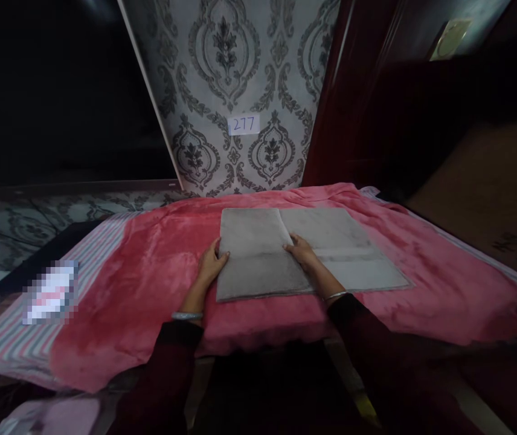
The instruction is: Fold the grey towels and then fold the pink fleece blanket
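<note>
A grey plush cloth lies flat, its left part forming a raised layer whose right edge overlaps a lighter grey part. Whether these are one folded piece or two, I cannot tell. My left hand grips the left edge of the cloth, thumb on top and the other fingers along the side, partly hidden. At the right edge of the upper layer, my right hand pinches it, with the thumb on top and the index finger along the edge. Both wrists wear silver bangles.
Beneath the cloth, a red plush blanket covers the table, with a striped cloth showing at the left. Behind are a patterned wall with a "277" label and a large black screen. A brown box-like surface stands right.
</note>
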`<state>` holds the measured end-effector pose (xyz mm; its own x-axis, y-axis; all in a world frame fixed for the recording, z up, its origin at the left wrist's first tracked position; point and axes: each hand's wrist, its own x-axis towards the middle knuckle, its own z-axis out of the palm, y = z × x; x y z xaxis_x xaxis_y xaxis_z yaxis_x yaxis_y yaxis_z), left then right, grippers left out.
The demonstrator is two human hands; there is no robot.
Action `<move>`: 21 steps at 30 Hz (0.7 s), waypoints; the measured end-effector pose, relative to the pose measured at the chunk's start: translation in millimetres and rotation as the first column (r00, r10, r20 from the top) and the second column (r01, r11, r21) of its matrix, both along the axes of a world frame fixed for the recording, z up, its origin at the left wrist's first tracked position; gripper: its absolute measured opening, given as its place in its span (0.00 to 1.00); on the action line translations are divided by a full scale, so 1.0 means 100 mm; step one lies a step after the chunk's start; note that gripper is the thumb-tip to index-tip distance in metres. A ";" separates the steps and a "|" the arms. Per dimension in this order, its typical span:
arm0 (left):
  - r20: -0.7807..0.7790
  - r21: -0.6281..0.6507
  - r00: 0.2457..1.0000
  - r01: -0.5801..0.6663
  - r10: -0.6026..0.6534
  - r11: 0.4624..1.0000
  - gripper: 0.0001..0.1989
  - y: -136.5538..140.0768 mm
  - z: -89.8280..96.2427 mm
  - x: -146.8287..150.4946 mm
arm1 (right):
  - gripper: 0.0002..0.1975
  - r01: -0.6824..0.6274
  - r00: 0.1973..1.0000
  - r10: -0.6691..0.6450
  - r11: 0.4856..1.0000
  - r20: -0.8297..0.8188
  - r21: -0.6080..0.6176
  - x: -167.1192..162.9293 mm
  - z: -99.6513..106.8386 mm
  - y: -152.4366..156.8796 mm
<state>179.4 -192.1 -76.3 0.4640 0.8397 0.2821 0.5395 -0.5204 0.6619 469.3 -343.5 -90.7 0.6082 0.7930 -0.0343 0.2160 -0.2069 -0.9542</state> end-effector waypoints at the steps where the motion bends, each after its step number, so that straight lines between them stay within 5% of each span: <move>1: 0.000 -0.012 1.000 0.001 -0.001 1.000 0.30 0.00 0.00 0.00 | 0.32 0.008 0.999 -0.008 1.000 0.031 -0.013 0.00 -0.01 -0.02; 8: 0.117 -0.129 0.985 0.143 -0.128 0.981 0.36 -0.02 -0.06 -0.04 | 0.38 0.047 0.964 -0.011 0.990 0.264 -0.132 -0.09 0.06 -0.18; 15: 0.129 -0.104 0.980 0.165 -0.151 0.981 0.35 -0.07 -0.05 -0.03 | 0.35 0.092 0.878 0.052 0.957 0.476 -0.275 -0.24 0.23 -0.25; 21: 0.064 -0.056 0.993 0.099 -0.096 0.993 0.33 -0.06 -0.02 -0.04 | 0.30 0.061 0.726 0.139 0.962 0.674 -0.265 -0.47 0.47 -0.21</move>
<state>175.9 -198.5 -77.8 0.5279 0.8073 0.2637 0.4453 -0.5275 0.7235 422.5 -364.4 -43.2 0.5131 0.8400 0.1762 0.7981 -0.3914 -0.4581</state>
